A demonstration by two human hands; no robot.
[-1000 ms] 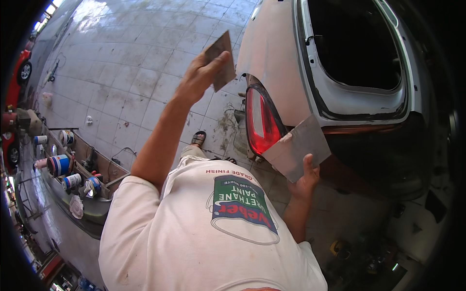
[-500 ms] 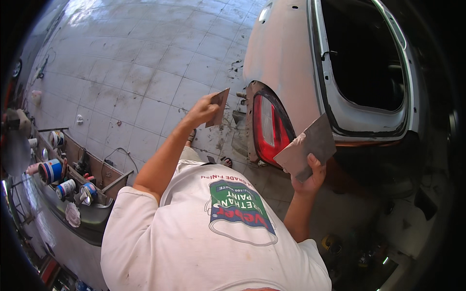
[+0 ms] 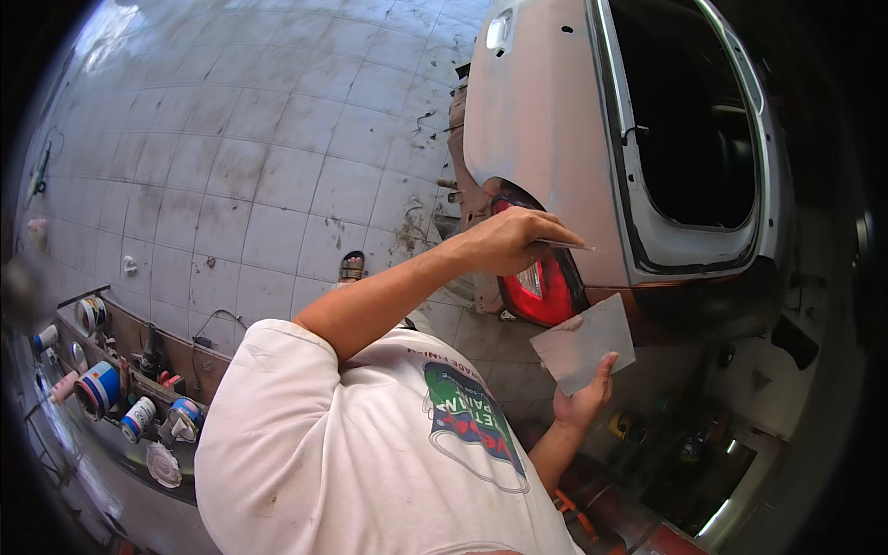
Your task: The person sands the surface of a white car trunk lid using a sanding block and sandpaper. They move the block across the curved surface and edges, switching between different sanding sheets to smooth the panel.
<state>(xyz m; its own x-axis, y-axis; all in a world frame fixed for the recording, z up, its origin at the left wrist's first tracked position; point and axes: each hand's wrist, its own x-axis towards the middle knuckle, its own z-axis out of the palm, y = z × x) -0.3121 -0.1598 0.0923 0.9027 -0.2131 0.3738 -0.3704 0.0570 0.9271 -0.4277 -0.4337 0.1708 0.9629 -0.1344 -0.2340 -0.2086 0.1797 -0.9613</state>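
Observation:
My left hand (image 3: 518,236) grips a thin flat spreader (image 3: 564,243), seen nearly edge-on, over the pale pinkish-grey rear panel (image 3: 564,139) of a car, just above its red tail light (image 3: 555,296). I cannot tell whether the spreader touches the panel. My right hand (image 3: 585,400), below the tail light, is closed on a square grey board (image 3: 583,333), held by its lower part with the thumb on its face. The car's rear opening (image 3: 684,111) is dark, edged with black seal.
At lower left, several paint cans (image 3: 97,390) sit on a rack (image 3: 217,365) with tools and a crumpled pale cup (image 3: 163,464). A cable (image 3: 222,314) hangs there. Grimy floor tiles (image 3: 259,166) lie left of the car. My sandalled foot (image 3: 351,265) shows below my left arm.
My left hand has moved down and right from over the floor to the car's panel, its spreader turning edge-on. My right hand and board have dropped slightly, uncovering more of the tail light.

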